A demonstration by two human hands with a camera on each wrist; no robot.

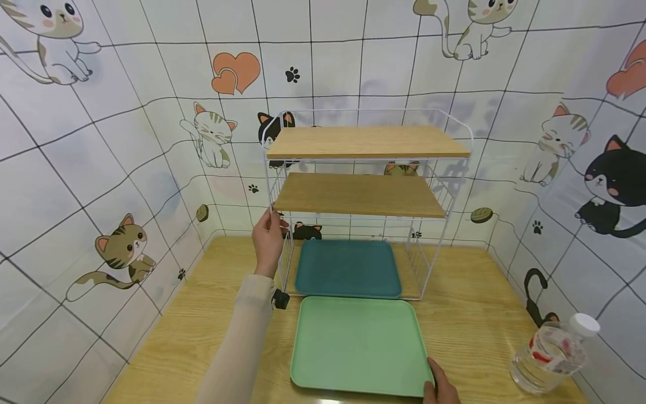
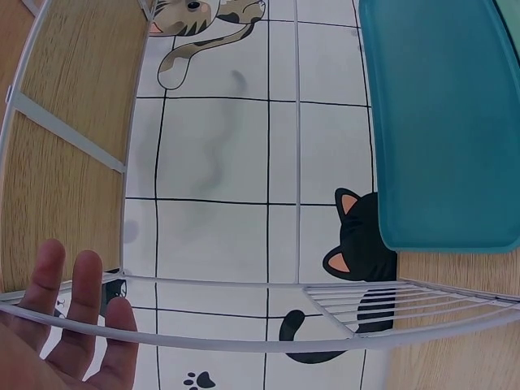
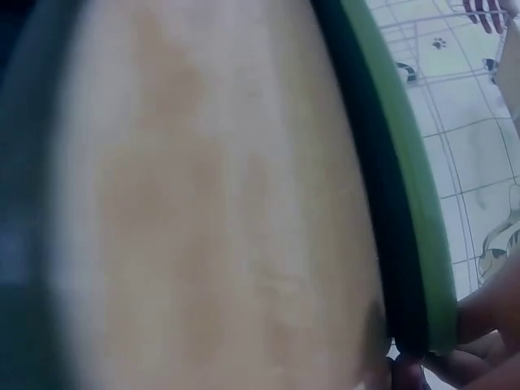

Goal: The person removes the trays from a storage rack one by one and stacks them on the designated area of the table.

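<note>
A white wire rack with wooden shelf boards (image 1: 368, 141) stands against the back wall. My left hand (image 1: 269, 241) holds its left front post at the height of the middle shelf (image 1: 360, 193). In the left wrist view, several fingers (image 2: 84, 296) reach past the white wire beside the wooden board. A teal tray (image 1: 348, 269) lies flat on the bottom level of the rack. In front of it is a light green tray (image 1: 358, 345), its far edge close to the rack's base. My right hand (image 1: 441, 384) grips this green tray at its near right corner, thumb on top.
A clear plastic bottle with a white cap (image 1: 550, 353) stands at the right of the wood-grain table (image 1: 469, 314). White tiled walls with cat pictures (image 1: 121, 249) enclose the table at the back and both sides.
</note>
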